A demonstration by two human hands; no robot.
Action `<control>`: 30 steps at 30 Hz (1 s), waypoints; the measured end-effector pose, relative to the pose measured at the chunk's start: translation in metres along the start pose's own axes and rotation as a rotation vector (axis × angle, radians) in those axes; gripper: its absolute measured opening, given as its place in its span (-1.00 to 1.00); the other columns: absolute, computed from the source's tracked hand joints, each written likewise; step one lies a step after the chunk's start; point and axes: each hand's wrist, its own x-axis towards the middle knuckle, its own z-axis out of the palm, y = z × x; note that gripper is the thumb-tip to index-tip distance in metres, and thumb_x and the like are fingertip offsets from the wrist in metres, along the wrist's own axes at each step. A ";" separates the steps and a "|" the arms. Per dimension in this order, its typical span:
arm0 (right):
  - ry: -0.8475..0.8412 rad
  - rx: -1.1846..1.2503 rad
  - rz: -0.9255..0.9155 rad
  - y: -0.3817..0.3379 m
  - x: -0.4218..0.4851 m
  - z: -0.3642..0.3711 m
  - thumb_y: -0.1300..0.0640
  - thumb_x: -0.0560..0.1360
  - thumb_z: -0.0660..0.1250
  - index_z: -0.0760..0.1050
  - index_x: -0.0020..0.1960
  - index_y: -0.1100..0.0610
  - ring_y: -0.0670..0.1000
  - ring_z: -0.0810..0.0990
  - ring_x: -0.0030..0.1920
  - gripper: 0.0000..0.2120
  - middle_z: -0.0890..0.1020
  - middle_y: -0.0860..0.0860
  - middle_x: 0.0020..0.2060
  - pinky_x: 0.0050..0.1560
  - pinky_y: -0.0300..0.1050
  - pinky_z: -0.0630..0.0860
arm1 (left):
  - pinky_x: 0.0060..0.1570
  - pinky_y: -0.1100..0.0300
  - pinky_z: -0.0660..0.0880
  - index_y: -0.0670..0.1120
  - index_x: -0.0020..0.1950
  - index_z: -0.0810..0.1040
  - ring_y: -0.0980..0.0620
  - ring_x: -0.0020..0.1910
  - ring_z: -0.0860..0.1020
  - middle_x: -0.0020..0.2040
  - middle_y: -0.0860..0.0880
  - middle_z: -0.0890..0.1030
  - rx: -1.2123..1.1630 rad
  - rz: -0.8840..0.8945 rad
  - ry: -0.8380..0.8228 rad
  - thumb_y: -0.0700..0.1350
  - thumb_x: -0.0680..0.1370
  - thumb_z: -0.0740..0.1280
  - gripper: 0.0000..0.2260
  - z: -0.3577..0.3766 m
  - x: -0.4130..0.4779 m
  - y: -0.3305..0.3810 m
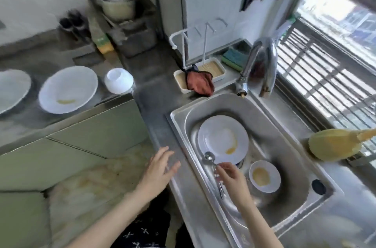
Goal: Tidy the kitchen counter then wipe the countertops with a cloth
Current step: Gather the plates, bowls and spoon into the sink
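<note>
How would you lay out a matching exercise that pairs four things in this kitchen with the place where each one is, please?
Things
1. reddish-brown cloth
2. upturned white bowl
3. small upright white bowl with yellow residue
4. metal spoon

Places
A. pinched in the right hand
B. on the floor of the steel sink
C. on the grey counter left of the sink
D. draped over the white tray behind the sink

Pairs: 1-D, 2-C, 3-B, 4-A
</note>
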 end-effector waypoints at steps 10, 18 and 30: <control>-0.239 -0.178 -0.186 -0.104 0.045 0.163 0.15 0.49 0.35 0.54 -0.12 0.09 0.10 0.64 -0.14 -0.97 0.66 0.08 -0.22 -0.05 0.05 0.56 | 0.13 0.20 0.36 -0.13 0.18 0.45 -0.02 0.20 0.48 0.21 -0.08 0.49 -0.372 -0.280 0.380 -0.08 0.52 0.33 -0.73 -0.140 0.009 -0.127; -0.222 -0.460 -0.224 -0.188 0.085 0.315 0.16 0.50 0.26 0.50 -0.06 0.15 0.05 0.57 -0.15 -0.92 0.60 0.04 -0.15 -0.29 -0.31 0.39 | 0.10 0.11 0.35 -0.23 0.37 0.24 -0.10 0.22 0.48 0.24 -0.18 0.51 -0.613 -0.507 0.504 0.11 0.48 0.35 -0.38 -0.240 0.060 -0.235; 0.236 -0.580 -0.267 -0.235 0.175 0.419 -0.01 0.40 0.43 0.04 0.48 0.08 0.20 0.18 0.39 -0.19 0.11 0.11 0.47 0.31 0.09 0.27 | -0.06 0.04 0.50 -0.07 0.48 0.04 -0.10 -0.14 0.62 -0.07 -0.23 0.59 -1.169 -0.570 0.497 -0.10 0.52 0.33 -0.35 -0.272 0.114 -0.304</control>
